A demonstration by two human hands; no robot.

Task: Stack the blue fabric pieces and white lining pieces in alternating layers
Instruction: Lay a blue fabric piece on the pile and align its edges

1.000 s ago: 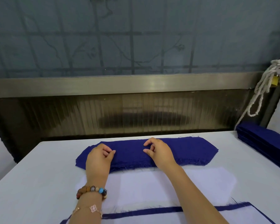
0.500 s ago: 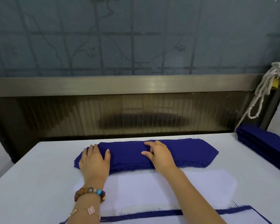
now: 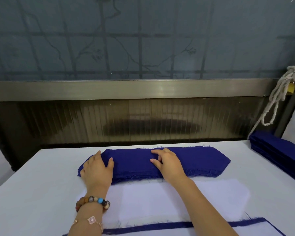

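The frayed dark-blue fabric pile (image 3: 140, 161) at the far edge of the worktop (image 3: 32, 193) was pressed under the flattened left hand (image 3: 97, 169), probably for steadying, while whether anything was pinched by the bent-fingered right hand (image 3: 169, 165) could not be told.

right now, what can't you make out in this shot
Head view only:
Layer count of the dark blue frayed fabric stack: edges too fine.
Its left end: under the left hand.
Right hand grip: curled fingers hide any pinch.
Near blue-edged white lining sheet: cut by bottom edge.
Folded blue cloth pile: cut by right edge.
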